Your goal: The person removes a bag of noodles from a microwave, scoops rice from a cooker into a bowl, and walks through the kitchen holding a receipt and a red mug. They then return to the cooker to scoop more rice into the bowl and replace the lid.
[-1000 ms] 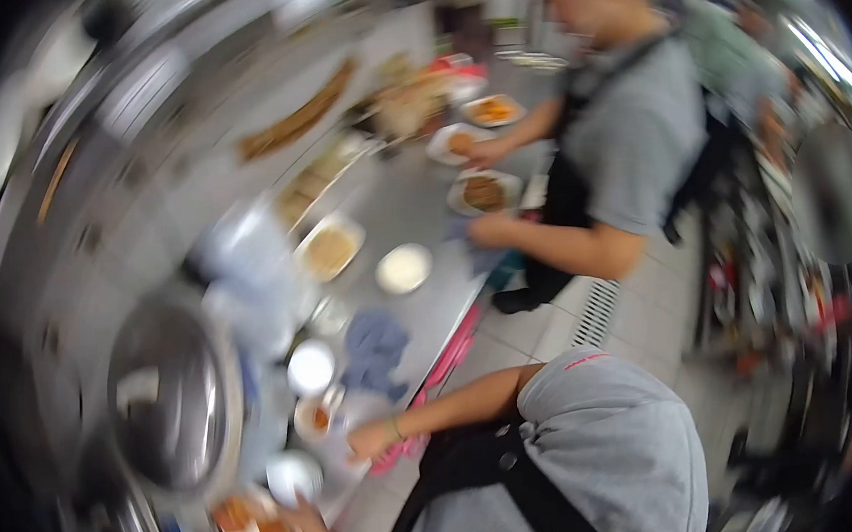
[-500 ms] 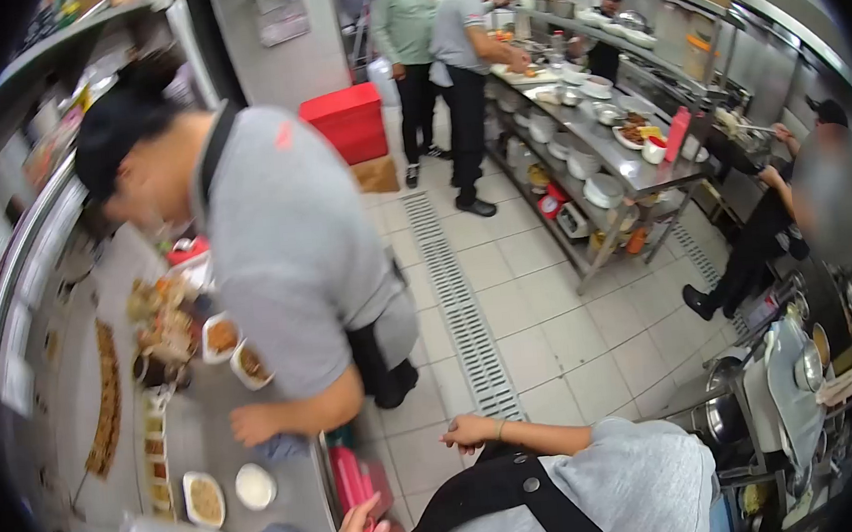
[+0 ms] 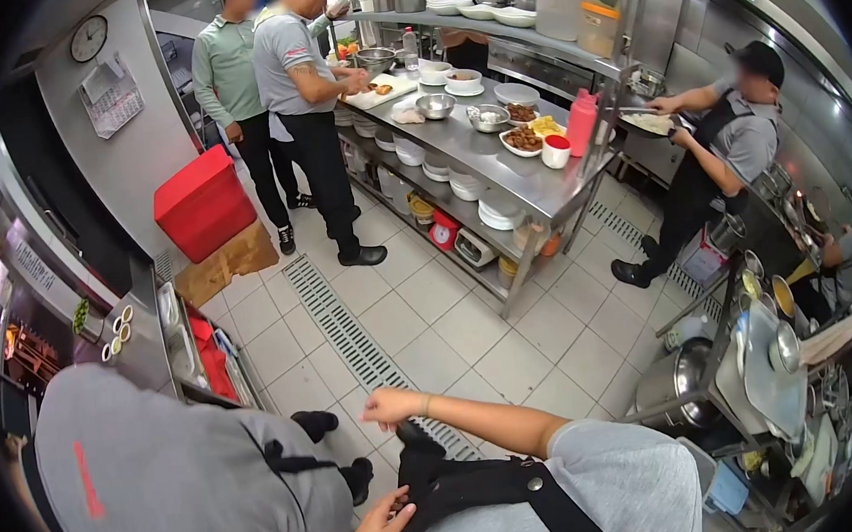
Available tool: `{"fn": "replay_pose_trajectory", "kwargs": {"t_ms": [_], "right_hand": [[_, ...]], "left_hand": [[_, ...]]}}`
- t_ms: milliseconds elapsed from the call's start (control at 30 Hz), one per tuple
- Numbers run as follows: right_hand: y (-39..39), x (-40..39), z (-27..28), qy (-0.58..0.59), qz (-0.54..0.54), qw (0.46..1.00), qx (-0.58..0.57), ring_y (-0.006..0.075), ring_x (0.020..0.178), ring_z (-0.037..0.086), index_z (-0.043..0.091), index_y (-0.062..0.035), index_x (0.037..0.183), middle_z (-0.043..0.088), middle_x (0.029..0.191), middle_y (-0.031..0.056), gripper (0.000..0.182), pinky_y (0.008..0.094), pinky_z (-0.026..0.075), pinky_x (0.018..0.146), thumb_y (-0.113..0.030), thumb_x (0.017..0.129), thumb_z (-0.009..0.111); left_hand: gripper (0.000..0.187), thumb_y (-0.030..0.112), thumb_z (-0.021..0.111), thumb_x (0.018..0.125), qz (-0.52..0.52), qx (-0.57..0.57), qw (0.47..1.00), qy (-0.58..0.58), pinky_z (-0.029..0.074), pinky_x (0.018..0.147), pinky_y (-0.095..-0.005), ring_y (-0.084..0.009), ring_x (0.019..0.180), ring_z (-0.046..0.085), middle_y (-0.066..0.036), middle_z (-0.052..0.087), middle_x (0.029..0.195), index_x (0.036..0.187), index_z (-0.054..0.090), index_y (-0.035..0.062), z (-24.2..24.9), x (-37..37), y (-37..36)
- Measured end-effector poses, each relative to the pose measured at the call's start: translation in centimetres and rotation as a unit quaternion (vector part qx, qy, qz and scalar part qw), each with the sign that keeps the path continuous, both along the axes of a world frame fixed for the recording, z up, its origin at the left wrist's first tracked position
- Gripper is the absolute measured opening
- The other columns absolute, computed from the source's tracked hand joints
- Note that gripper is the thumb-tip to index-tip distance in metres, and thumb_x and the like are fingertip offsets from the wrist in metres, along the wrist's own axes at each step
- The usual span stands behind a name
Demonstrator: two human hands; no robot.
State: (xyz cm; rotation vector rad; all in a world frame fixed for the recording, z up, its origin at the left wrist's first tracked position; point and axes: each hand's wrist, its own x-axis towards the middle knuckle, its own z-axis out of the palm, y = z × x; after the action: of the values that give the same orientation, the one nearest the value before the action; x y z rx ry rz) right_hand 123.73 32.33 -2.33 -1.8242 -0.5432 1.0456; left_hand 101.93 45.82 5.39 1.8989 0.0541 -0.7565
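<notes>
My right hand (image 3: 393,407) is held out over the floor drain, its fingers curled together, with a thin band on the wrist; whether anything is in it cannot be made out. Low in the view, my left hand (image 3: 385,529) rests against the front of my black apron (image 3: 454,494), its fingers apart and nothing visible in them. Just left of my hands is the grey-shirted back of a co-worker (image 3: 192,474), bent toward the left counter.
A steel table (image 3: 467,153) holds bowls, plates of food and a pink bottle. Two people stand at its far end; another holds a pan at right. A red box (image 3: 203,203) sits on cardboard (image 3: 226,272). Crowded racks of pots (image 3: 696,385) stand at lower right.
The view has swung right, so the left counter's food trays have left the frame and the steel table shows more fully. My left hand now lies against my apron.
</notes>
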Motion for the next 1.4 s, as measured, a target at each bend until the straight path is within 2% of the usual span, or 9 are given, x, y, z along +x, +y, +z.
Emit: {"fn": "replay_pose_trajectory", "kwargs": {"t_ms": [167,333,367,467,800,900,933,1233,1400], "right_hand": [[1.6,17.3,-10.3,-0.32,-0.062,0.937,-0.124,0.0322,0.062,0.064,0.065,0.0019,0.075,0.063,0.067,0.0212,0.043,0.0425,0.051,0.059,-0.04,0.081,0.056],[-12.1,24.6,-26.0,-0.031,0.054,0.86,-0.507,0.032,0.11,0.055,0.067,-0.0116,0.105,0.06,0.114,0.0151,0.032,0.0435,0.044,0.09,-0.02,0.074,0.061],[-15.3,20.6,-16.4,-0.205,0.062,0.912,-0.35,0.0314,0.113,0.053,0.065,-0.0118,0.107,0.06,0.114,0.0151,0.041,0.0416,0.043,0.093,-0.018,0.067,0.067],[-22.8,24.2,-36.1,-0.001,0.09,0.919,-0.384,0.0305,0.099,0.059,0.065,-0.0095,0.104,0.063,0.107,0.0147,0.041,0.04,0.046,0.086,-0.013,0.064,0.068],[-6.9,58.8,-46.3,-0.139,0.364,0.878,-0.279,0.0289,0.103,0.058,0.064,-0.011,0.109,0.059,0.116,0.0153,0.045,0.0419,0.046,0.086,-0.043,0.079,0.058],[15.1,73.0,-26.5,-0.172,0.152,0.887,-0.4,0.0324,0.092,0.062,0.068,-0.0024,0.082,0.065,0.09,0.0197,0.029,0.0435,0.048,0.083,-0.022,0.079,0.047],[18.1,79.0,-32.0,-0.358,0.234,0.858,-0.285,0.0335,0.083,0.063,0.066,-0.0009,0.082,0.065,0.084,0.0192,0.032,0.0443,0.049,0.077,-0.026,0.078,0.048],[53.0,100.1,-13.2,-0.142,-0.04,0.989,-0.032,0.0121,0.067,0.057,0.061,-0.0013,0.102,0.061,0.073,0.0046,0.028,0.0281,0.048,0.062,-0.025,0.091,0.052],[57.3,104.4,-10.2,-0.181,0.021,0.975,-0.126,0.0138,0.069,0.059,0.06,0.0,0.103,0.062,0.077,0.0058,0.028,0.0289,0.049,0.065,-0.023,0.091,0.052]], "left_hand": [[0.041,0.022,0.06,0.088,0.161,-0.065,0.983,-0.051,0.046,0.082,-0.028,-0.0174,0.094,0.059,-0.013,0.06,0.108,0.122,0.05,0.0006,-2.1,11.6,4.6],[0.038,0.017,0.059,0.086,0.244,0.011,0.962,-0.127,0.048,0.078,-0.0305,-0.0193,0.091,0.06,-0.015,0.061,0.103,0.119,0.052,0.0005,-2.4,28.1,13.5],[0.038,0.018,0.06,0.086,0.236,0.027,0.962,-0.134,0.048,0.078,-0.0306,-0.0201,0.092,0.06,-0.016,0.061,0.103,0.119,0.053,0.001,-1.2,31.1,14.7],[0.041,0.023,0.06,0.086,0.235,0.045,0.959,-0.153,0.048,0.078,-0.032,-0.0231,0.093,0.06,-0.018,0.06,0.107,0.12,0.052,0.0022,0.0,39.6,19.3],[0.048,0.035,0.059,0.086,0.171,0.113,0.972,-0.116,0.046,0.084,-0.0376,-0.0286,0.1,0.058,-0.02,0.059,0.108,0.121,0.052,0.0035,-0.8,64.5,30.0],[0.046,0.033,0.06,0.086,0.233,0.062,0.963,-0.121,0.046,0.084,-0.0365,-0.0281,0.098,0.059,-0.019,0.06,0.107,0.121,0.052,0.0033,0.3,69.0,34.8],[0.046,0.032,0.06,0.086,0.253,0.025,0.961,-0.111,0.046,0.083,-0.0363,-0.0281,0.098,0.059,-0.019,0.06,0.107,0.121,0.052,0.0031,0.4,70.2,36.6],[0.051,0.036,0.06,0.085,0.385,0.127,0.914,0.014,0.048,0.081,-0.0376,-0.0316,0.097,0.061,-0.023,0.059,0.108,0.121,0.051,0.0011,-3.5,80.8,58.9],[0.052,0.038,0.059,0.085,0.33,0.139,0.93,-0.079,0.047,0.085,-0.0386,-0.0329,0.1,0.059,-0.022,0.059,0.11,0.121,0.05,0.0014,-1.2,94.3,72.4]]}}
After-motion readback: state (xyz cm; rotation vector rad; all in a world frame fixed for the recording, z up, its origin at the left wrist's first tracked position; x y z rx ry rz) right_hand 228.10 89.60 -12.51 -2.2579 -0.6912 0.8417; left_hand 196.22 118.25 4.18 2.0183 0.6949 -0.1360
